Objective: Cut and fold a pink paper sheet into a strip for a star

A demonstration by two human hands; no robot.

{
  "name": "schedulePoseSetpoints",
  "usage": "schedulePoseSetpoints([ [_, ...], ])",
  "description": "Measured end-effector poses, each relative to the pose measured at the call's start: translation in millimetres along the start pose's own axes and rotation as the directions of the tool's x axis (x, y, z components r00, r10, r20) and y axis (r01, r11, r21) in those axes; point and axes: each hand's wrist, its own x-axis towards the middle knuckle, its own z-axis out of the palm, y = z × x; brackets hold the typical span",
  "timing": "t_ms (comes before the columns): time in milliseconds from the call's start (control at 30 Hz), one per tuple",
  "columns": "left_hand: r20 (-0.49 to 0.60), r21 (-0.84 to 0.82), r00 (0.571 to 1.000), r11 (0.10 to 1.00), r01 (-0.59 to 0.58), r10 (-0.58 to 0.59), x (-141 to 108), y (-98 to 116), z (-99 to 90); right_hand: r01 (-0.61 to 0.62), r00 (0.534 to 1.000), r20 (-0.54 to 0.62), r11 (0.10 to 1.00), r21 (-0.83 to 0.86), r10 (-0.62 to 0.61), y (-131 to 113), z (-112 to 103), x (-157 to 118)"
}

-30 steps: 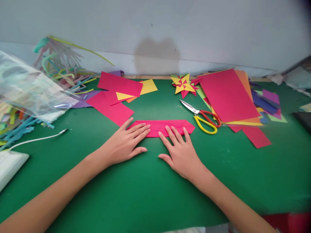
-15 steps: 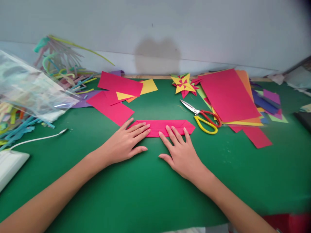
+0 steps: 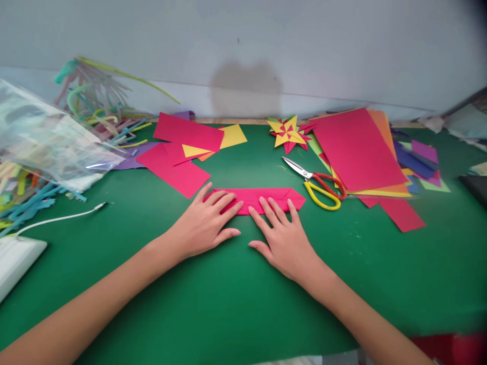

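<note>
A folded red paper strip (image 3: 251, 195) with angled ends lies flat on the green table (image 3: 213, 304). My left hand (image 3: 203, 223) rests with spread fingers on its left part, covering most of that end. Fingertips of my right hand (image 3: 283, 233) press on the right half, fingers apart, thumb on the table side. Just right of the strip lie scissors (image 3: 323, 195) with one red and one yellow handle, blades slightly parted or closed, cannot tell.
Behind are a yellow and red paper star (image 3: 288, 133), red sheets (image 3: 359, 152) at right and paper pieces (image 3: 186, 132) at left. Pipe cleaners (image 3: 102, 111), a plastic bag (image 3: 49, 132) and a white device (image 3: 21, 258) with a cable occupy the left.
My left hand has slid a little to the right along the strip. My right hand and the strip have stayed in place.
</note>
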Motion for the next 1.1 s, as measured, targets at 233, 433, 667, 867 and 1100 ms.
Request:
schedulePoseSetpoints([
  [233,-0.030,0.028,0.999,0.999,0.038,-0.037,8,8,-1.0,0.007,1.000,-0.018,1.000,-0.003,-0.007,0,1,0],
  [433,-0.036,0.046,0.999,0.998,0.031,-0.030,17,14,-2.1,0.008,1.000,-0.015,1.000,0.001,-0.008,0,1,0],
  [667,-0.011,0.015,1.000,1.000,-0.012,0.012,24,13,2.1,0.007,1.000,-0.014,1.000,-0.010,-0.008,1,2,-1],
  [867,0.010,-0.018,0.999,0.999,-0.038,0.038,27,9,4.3,0.005,1.000,-0.014,1.000,-0.008,-0.005,0,3,-1],
  [1100,0.010,-0.009,1.000,1.000,-0.024,0.024,24,12,2.9,-0.004,1.000,0.000,1.000,-0.004,0.004,3,0,-3],
])
